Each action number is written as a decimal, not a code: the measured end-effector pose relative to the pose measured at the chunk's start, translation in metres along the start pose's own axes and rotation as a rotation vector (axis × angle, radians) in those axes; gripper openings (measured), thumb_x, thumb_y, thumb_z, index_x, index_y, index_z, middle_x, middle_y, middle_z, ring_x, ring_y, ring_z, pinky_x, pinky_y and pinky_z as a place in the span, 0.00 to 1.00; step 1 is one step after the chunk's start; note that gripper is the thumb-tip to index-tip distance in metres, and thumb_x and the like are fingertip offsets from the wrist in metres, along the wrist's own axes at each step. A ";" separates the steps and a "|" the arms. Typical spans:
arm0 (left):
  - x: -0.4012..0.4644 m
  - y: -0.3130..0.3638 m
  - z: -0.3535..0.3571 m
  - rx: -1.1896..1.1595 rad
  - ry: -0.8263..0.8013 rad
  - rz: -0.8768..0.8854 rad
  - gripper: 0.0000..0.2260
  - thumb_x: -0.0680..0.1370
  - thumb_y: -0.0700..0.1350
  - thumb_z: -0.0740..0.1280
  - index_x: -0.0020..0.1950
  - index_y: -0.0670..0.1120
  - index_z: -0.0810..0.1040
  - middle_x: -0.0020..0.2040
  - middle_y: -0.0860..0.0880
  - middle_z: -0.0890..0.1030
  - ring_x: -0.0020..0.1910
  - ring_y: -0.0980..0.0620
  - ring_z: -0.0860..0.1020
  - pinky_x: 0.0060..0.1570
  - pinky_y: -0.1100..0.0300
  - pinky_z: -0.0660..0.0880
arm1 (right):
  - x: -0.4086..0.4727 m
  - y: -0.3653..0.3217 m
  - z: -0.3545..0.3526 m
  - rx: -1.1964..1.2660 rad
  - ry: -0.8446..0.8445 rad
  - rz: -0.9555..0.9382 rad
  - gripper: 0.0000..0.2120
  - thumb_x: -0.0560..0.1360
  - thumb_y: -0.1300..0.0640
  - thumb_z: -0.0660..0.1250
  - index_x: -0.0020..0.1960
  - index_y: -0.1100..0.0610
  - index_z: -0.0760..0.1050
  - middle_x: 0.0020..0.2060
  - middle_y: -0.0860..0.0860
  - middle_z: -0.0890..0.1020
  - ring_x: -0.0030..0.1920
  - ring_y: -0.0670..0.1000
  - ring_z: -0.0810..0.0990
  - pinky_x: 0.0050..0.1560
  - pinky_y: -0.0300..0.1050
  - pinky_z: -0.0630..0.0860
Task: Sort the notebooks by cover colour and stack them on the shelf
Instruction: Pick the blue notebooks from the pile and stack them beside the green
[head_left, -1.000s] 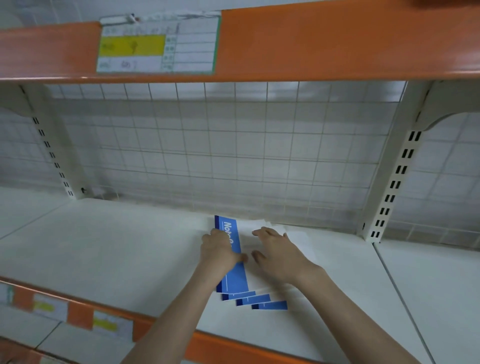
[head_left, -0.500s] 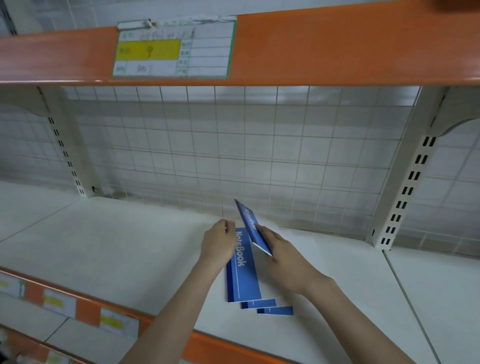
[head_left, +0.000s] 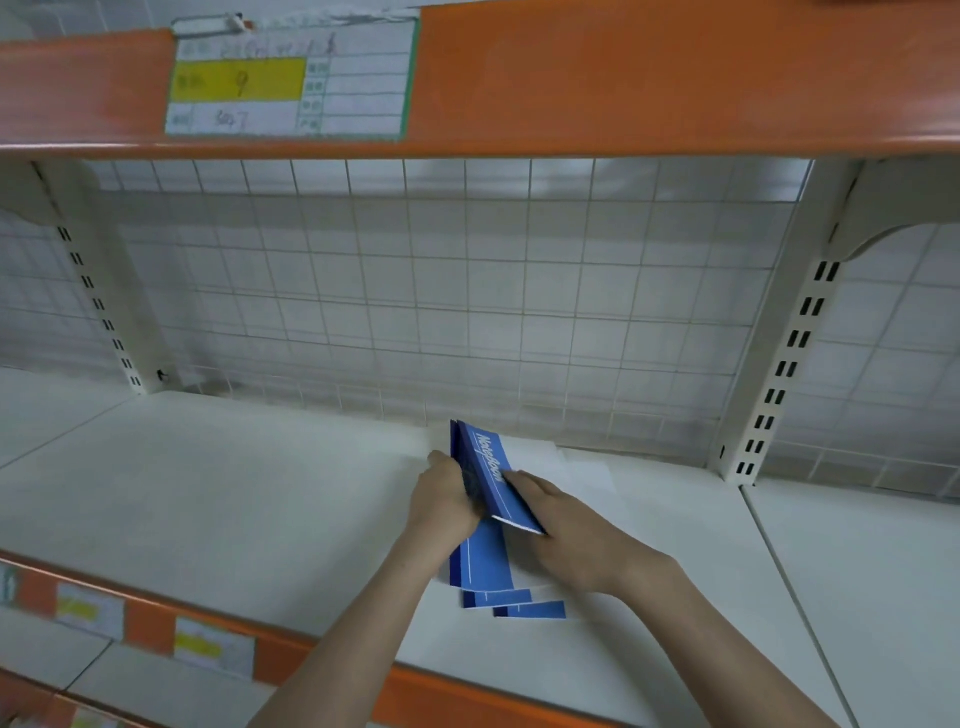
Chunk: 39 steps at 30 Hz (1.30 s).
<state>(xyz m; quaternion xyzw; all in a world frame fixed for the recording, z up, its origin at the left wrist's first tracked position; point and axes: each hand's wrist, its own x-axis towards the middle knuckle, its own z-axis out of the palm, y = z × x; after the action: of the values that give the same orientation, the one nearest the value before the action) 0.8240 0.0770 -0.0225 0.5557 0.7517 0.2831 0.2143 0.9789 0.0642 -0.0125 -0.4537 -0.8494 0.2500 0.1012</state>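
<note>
Several blue-and-white notebooks (head_left: 491, 564) lie fanned on the white shelf (head_left: 208, 499), their blue spine strips towards me. The top notebook (head_left: 491, 470), blue with white "NoteBook" lettering, is lifted and tilted on its edge. My left hand (head_left: 444, 501) grips the blue spine side of the pile from the left. My right hand (head_left: 561, 525) holds the lifted notebook from the right, fingers under its cover. The lower covers are mostly hidden under my hands.
A white wire grid (head_left: 467, 291) backs the shelf. Slotted white uprights stand at the left (head_left: 98, 306) and right (head_left: 789, 353). An orange shelf edge with a paper label (head_left: 291, 78) hangs overhead. An orange front lip (head_left: 156, 623) carries price tags.
Both hands lay flat on the pile a second ago. Since then the top notebook has been lifted off the pile and tilted up, and it now sits further upright between my hands.
</note>
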 end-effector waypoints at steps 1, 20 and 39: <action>-0.001 0.000 0.000 -0.058 0.007 0.004 0.13 0.77 0.41 0.66 0.54 0.41 0.63 0.50 0.44 0.75 0.46 0.47 0.76 0.40 0.59 0.71 | -0.002 0.001 0.000 -0.003 -0.009 -0.002 0.31 0.79 0.45 0.56 0.78 0.49 0.47 0.76 0.45 0.54 0.72 0.48 0.61 0.71 0.41 0.60; -0.008 -0.005 0.009 0.294 -0.060 0.044 0.31 0.71 0.62 0.68 0.64 0.43 0.68 0.60 0.43 0.71 0.61 0.44 0.68 0.57 0.55 0.67 | -0.008 0.005 -0.011 0.006 0.387 -0.010 0.28 0.72 0.71 0.55 0.71 0.57 0.65 0.64 0.52 0.74 0.58 0.54 0.74 0.49 0.36 0.67; -0.008 0.003 0.000 -0.419 -0.144 -0.121 0.05 0.77 0.39 0.64 0.49 0.38 0.71 0.48 0.40 0.79 0.45 0.42 0.79 0.40 0.57 0.75 | -0.029 -0.007 0.001 -0.015 0.126 0.024 0.27 0.78 0.52 0.59 0.75 0.50 0.57 0.70 0.46 0.67 0.65 0.49 0.70 0.63 0.44 0.69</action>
<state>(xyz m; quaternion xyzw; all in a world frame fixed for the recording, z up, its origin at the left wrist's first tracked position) 0.8289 0.0697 -0.0201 0.4717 0.6911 0.3793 0.3949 0.9898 0.0367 -0.0086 -0.4797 -0.8375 0.2156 0.1481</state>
